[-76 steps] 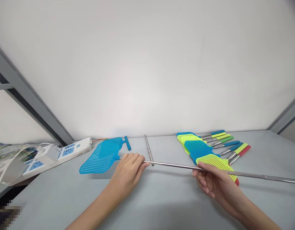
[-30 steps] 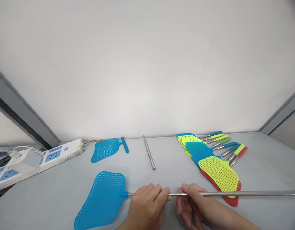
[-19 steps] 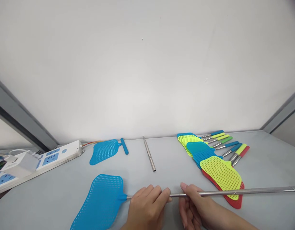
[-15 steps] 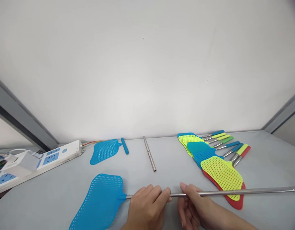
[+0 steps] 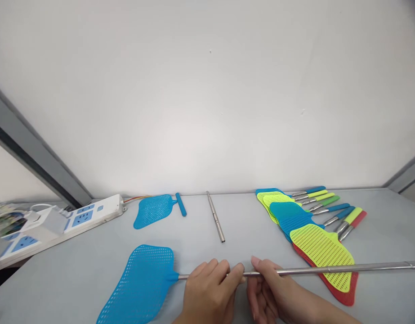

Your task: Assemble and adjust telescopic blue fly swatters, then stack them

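A blue fly swatter (image 5: 140, 281) with a long, drawn-out metal rod lies across the front of my view, its perforated head to the left. My left hand (image 5: 210, 288) is wrapped around the thin rod just right of the blue head. Close beside it, my right hand (image 5: 273, 288) holds the same rod, thumb on top and the other fingers curled below. The rod runs on past the right edge, so its far end is out of sight. Behind my hands lie a loose metal telescopic rod (image 5: 215, 217), a loose blue swatter head (image 5: 155, 210) and a blue handle sleeve (image 5: 180, 204).
Several fly swatters with blue, yellow, green and red handles overlap in a pile, a yellow swatter (image 5: 323, 252) on top. At left a white power strip (image 5: 92, 215) carries a white plug-in adapter (image 5: 45, 220). A white wall (image 5: 207, 112) stands behind the grey table (image 5: 75, 274).
The view has turned slightly left, so the background things sit further right. Both hands keep their grip on the rod, now marginally closer together.
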Tool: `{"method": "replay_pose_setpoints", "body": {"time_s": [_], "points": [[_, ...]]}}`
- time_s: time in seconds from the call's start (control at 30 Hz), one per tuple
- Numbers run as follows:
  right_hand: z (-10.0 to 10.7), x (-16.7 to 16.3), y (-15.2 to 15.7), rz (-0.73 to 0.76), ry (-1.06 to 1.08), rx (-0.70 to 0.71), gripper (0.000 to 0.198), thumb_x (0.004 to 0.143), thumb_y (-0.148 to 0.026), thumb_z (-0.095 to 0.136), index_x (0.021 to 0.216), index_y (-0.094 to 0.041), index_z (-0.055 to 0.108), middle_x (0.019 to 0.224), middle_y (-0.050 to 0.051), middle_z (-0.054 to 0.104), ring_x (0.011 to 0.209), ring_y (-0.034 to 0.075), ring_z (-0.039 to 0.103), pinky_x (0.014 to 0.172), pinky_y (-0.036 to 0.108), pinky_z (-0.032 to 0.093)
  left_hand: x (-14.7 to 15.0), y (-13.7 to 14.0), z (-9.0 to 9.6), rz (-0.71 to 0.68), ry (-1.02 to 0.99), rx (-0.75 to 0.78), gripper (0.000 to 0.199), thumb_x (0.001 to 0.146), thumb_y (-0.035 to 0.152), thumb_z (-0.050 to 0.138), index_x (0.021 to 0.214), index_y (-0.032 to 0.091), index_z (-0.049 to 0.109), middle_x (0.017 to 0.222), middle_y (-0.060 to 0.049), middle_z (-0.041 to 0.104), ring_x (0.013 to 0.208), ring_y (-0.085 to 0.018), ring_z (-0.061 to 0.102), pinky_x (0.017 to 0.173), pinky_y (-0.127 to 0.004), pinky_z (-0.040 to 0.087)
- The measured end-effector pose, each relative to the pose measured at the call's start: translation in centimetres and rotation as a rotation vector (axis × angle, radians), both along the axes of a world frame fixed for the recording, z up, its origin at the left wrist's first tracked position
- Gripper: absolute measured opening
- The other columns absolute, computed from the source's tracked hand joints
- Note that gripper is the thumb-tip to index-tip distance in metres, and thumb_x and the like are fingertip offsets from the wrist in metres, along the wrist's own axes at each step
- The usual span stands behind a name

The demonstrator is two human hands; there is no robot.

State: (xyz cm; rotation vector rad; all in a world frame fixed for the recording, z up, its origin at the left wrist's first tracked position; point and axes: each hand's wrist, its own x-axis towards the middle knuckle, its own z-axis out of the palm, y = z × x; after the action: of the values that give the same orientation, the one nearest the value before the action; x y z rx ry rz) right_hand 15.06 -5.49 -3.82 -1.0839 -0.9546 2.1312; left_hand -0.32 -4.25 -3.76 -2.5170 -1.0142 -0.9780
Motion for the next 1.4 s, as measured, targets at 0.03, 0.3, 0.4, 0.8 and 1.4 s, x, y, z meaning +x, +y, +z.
{"method": "replay_pose_setpoints", "body": {"time_s": [0.03, 0.3, 0.4, 0.8, 1.4], "points": [[-0.1, 0.0, 0.1, 0.018, 0.017, 0.004, 0.067, 0.078, -0.054, 0.023, 0.042, -0.006, 0.053, 0.035, 0.007, 0.050, 0.022, 0.004, 0.038, 0.024, 0.012, 0.026, 0.0, 0.0, 0.1, 0.005, -0.002, -0.001, 0.026, 0.084, 0.019, 0.028, 0.084, 0.022, 0.054, 0.054, 0.002, 0.051, 0.046, -0.012, 0.044, 0.044, -0.025, 0.026], [-0.6, 0.2, 0.4, 0.103, 0.179, 0.022, 0.068, 0.080, -0.054, 0.018, 0.047, -0.005, 0.053, 0.037, 0.007, 0.050, 0.021, 0.006, 0.038, 0.020, 0.013, 0.024, 0.4, 0.0, 0.2, -0.012, -0.013, -0.042, 0.025, 0.084, 0.018, 0.029, 0.085, 0.022, 0.054, 0.056, 0.002, 0.053, 0.048, -0.012, 0.044, 0.047, -0.025, 0.026], [-0.5, 0.2, 0.4, 0.133, 0.209, 0.056, 0.067, 0.081, -0.052, 0.019, 0.045, -0.006, 0.052, 0.034, 0.006, 0.048, 0.021, 0.007, 0.040, 0.020, 0.013, 0.024, 0.6, -0.2, 0.3, -0.025, 0.008, -0.087, 0.025, 0.084, 0.016, 0.029, 0.086, 0.021, 0.053, 0.056, 0.002, 0.053, 0.049, -0.013, 0.044, 0.046, -0.026, 0.026], [0.0, 0.5, 0.2, 0.026, 0.142, 0.067, 0.066, 0.081, -0.047, 0.019, 0.037, -0.008, 0.049, 0.033, 0.005, 0.047, 0.021, 0.007, 0.041, 0.021, 0.014, 0.021, 1.1, -0.2, 1.0, -0.019, 0.123, -0.120, 0.021, 0.085, 0.021, 0.031, 0.086, 0.022, 0.052, 0.057, 0.002, 0.051, 0.050, -0.013, 0.044, 0.048, -0.025, 0.027], [0.2, 1.9, 1.1, -0.431, 0.122, 0.272, 0.043, 0.077, -0.033, 0.046, 0.038, -0.014, 0.040, 0.034, -0.001, 0.041, 0.024, 0.005, 0.032, 0.029, 0.020, 0.010, 0.5, 0.8, 1.7, 0.089, 0.093, -0.337, 0.019, 0.086, 0.019, 0.032, 0.085, 0.019, 0.051, 0.073, -0.001, 0.052, 0.071, -0.016, 0.044, 0.066, -0.030, 0.029]]}}
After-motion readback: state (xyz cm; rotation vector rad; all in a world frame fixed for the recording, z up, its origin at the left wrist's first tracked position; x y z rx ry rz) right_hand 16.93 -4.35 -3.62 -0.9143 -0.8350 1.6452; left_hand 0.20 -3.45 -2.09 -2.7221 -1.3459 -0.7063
